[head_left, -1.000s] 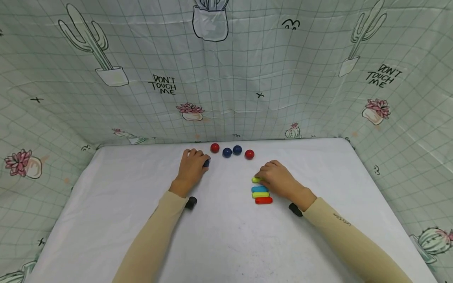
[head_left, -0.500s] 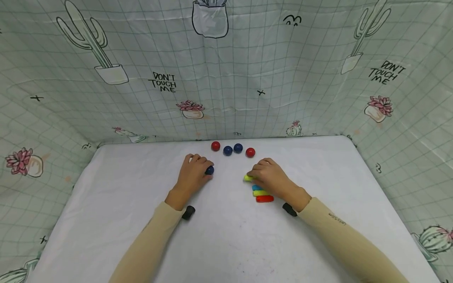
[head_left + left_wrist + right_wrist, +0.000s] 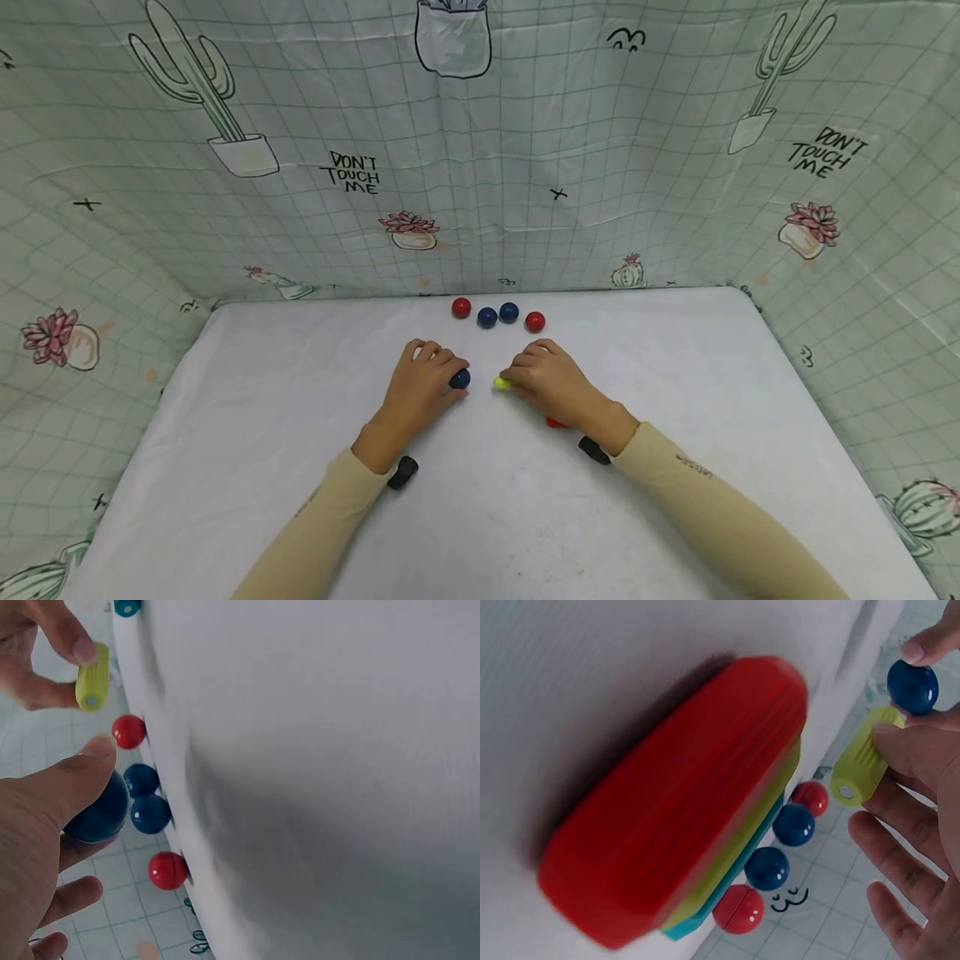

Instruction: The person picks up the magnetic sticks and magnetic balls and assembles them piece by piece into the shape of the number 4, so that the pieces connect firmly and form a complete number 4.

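White tabletop (image 3: pixel 487 508) before a grid-patterned cloth (image 3: pixel 480 150): left hand (image 3: pixel 422 390) pinches a dark blue ball (image 3: pixel 461 379), right hand (image 3: pixel 555 385) pinches a yellow-green stick (image 3: pixel 502 383) near it, both nearer than four red and blue balls (image 3: pixel 487 318), a red stick (image 3: pixel 556 422) partly hidden by the right hand.

Our left hand (image 3: pixel 422 387) and right hand (image 3: pixel 553 385) face each other, near but apart, both in a pinching grip. We reach forward, forearms (image 3: pixel 330 518) slanting inward.
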Demonstrator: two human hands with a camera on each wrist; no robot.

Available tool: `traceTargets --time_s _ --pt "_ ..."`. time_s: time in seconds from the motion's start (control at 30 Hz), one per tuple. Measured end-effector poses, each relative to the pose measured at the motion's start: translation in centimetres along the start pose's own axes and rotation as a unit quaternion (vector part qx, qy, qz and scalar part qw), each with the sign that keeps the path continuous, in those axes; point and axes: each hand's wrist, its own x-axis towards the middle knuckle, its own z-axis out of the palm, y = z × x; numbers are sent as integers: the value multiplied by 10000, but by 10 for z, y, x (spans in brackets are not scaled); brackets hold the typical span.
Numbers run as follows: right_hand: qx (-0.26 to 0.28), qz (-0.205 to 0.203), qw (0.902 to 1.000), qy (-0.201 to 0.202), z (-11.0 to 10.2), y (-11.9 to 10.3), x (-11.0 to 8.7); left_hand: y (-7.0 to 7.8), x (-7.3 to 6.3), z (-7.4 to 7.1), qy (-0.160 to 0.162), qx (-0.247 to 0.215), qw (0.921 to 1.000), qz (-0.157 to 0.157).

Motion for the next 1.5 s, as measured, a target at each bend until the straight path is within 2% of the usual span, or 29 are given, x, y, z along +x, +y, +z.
traceTargets --time_s 0.67,0.97,1.2,1.33,1.5 --pt "-27 -39 10000 -49 4 -14 11 13 -7 0 295 -84 9994 187" --pt "-89 -124 9999 -24 4 -18 14 14 -11 -2 208 -290 9993 62" --pt "-46 -252 9996 95 3 -21 14 12 -15 -2 432 -530 9977 -14" --pt "39 -164 9999 15 1 -20 13 11 -17 0 478 -596 9971 -60" --pt "273 244 9992 -138 -3 -11 8 11 -19 -3 351 -580 9975 -208"
